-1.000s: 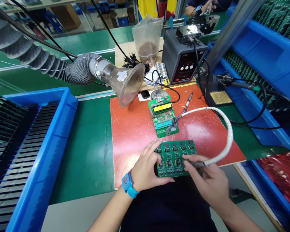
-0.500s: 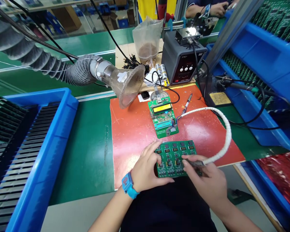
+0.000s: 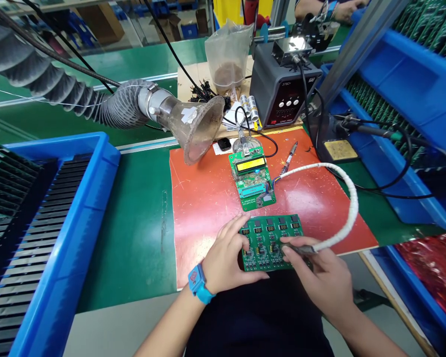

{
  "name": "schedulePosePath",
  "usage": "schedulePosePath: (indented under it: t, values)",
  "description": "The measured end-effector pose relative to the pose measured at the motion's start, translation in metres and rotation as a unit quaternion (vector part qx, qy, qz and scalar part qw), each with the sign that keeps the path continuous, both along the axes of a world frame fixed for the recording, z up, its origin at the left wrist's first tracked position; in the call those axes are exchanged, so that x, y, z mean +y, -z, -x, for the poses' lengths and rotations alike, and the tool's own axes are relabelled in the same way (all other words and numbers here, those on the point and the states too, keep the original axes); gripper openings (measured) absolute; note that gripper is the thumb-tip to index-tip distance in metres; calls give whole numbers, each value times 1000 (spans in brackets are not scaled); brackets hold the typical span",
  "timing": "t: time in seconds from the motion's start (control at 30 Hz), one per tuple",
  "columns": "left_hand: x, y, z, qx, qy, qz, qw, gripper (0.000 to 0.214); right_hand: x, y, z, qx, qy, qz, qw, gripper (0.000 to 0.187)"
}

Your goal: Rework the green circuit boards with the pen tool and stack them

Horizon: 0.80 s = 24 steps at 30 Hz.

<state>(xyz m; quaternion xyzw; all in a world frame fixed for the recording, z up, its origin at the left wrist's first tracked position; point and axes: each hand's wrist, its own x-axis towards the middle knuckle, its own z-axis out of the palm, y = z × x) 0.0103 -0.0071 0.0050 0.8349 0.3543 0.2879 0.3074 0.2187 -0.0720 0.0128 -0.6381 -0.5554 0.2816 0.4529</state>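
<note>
A green circuit board panel [image 3: 260, 248] with a row of small digit displays lies at the front edge of the red mat. My left hand [image 3: 230, 253] grips its left end, thumb along the near edge and fingers at the far edge. Between the thumb and fingers of my right hand [image 3: 319, 272] is a dark probe [image 3: 299, 248], its tip at the panel's right half; the exact contact point is hidden. A white wrapped cable [image 3: 351, 208] loops from the probe to a green programmer board [image 3: 251, 178] with a lit yellow screen and a teal socket.
A fume extraction funnel [image 3: 202, 131] hangs at the mat's far left. Behind stands a soldering station [image 3: 282, 89], with a soldering iron [image 3: 375, 130] to its right. Blue bins [image 3: 96, 163] flank both sides. A marker pen [image 3: 290, 157] lies on the red mat [image 3: 200, 213]. Across the bench, a co-worker's hand [image 3: 344, 11] shows.
The view has shifted slightly. Both hands keep nearly the same hold on the panel and probe. The co-worker's hand at the top has moved right.
</note>
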Motion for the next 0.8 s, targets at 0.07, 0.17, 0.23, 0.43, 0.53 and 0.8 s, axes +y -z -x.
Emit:
schedulePosePath:
  t: [0.07,0.17,0.23,0.43,0.53,0.8]
  values:
    - [0,1,0,-1,5,-17,1000,53,0,0,0,1,1,0,1000,12]
    - [0,2,1,31,33,-59,997,62,0,-1,0,2,-1,1,1000,12]
    - [0,2,0,64,51,-72,994,67,1,-2,0,3,-3,2,1000,13]
    - [0,-2,-2,81,50,-68,993,64,2,-3,1,3,-2,9,1000,12]
    - [0,-2,-3,81,49,-65,993,63,3,-4,1,2,-1,11,1000,12]
    - [1,2,-4,69,42,-64,995,56,3,-2,-1,2,-6,18,1000,13]
